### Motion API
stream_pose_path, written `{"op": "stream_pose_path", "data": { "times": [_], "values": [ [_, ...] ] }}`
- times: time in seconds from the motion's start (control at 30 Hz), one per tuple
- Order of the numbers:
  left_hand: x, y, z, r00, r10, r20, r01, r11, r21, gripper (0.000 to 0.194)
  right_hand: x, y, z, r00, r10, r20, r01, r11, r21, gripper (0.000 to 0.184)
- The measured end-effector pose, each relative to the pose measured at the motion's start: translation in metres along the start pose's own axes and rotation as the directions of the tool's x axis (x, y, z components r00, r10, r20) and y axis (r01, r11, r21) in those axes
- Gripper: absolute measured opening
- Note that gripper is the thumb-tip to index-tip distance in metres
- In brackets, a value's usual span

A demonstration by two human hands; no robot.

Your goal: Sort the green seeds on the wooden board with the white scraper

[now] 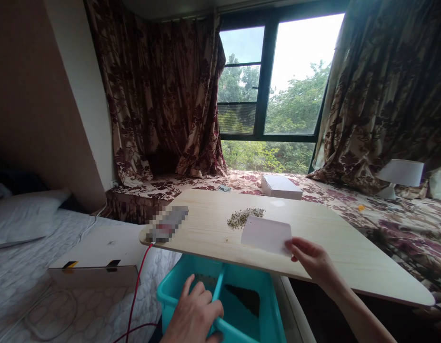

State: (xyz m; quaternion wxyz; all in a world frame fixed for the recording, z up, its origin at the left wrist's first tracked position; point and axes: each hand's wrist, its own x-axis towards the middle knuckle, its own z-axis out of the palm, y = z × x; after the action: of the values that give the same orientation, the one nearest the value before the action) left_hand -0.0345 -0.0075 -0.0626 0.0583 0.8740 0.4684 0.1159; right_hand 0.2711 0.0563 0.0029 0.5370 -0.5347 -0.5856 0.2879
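A thin white plastic sheet (265, 233) with rounded corners is pinched at its right end by my right hand (309, 257), thumb and fingers closed. It is tilted over the pale wooden tabletop (324, 233). Touching or just beyond its far edge lies a loose pile of small greenish seeds or beans (244, 216). Below the table's near edge stands a turquoise two-compartment bin (270, 305). My left hand (197, 309) grips its near rim close to the divider, the index finger raised. Dark fine material (245, 297) shows in the right compartment; a few specks are in the left.
A blurred-out device (168, 224) sits at the table's left end, its red cable (136, 286) hanging down. A white box (281, 186) stands behind the table, another flat box (99, 252) on the bed. A lamp (402, 174) is at the right.
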Motion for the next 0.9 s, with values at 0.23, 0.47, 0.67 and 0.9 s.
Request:
{"op": "stream_pose_path", "data": {
  "times": [0.23,0.47,0.67,0.9],
  "values": [
    [0.009,0.007,0.017,0.993,0.114,-0.026,-0.111,0.990,0.091,0.023,0.012,0.002,0.028,0.998,-0.044,-0.044,0.044,0.999,0.004,0.037],
    [0.001,0.010,-0.003,0.999,0.043,0.019,-0.044,0.998,0.046,0.017,0.011,0.006,0.026,0.999,0.004,-0.041,-0.002,0.999,0.052,0.029],
    [0.000,0.017,-0.023,0.998,-0.031,0.046,0.030,0.999,0.015,0.013,0.014,0.006,0.035,1.000,-0.003,-0.027,0.004,0.999,0.040,0.030],
    [-0.003,0.012,-0.032,0.998,-0.062,0.012,0.063,0.997,-0.044,0.016,0.026,0.014,0.055,0.996,-0.051,0.067,0.051,0.999,0.011,0.031]
  ]
}}
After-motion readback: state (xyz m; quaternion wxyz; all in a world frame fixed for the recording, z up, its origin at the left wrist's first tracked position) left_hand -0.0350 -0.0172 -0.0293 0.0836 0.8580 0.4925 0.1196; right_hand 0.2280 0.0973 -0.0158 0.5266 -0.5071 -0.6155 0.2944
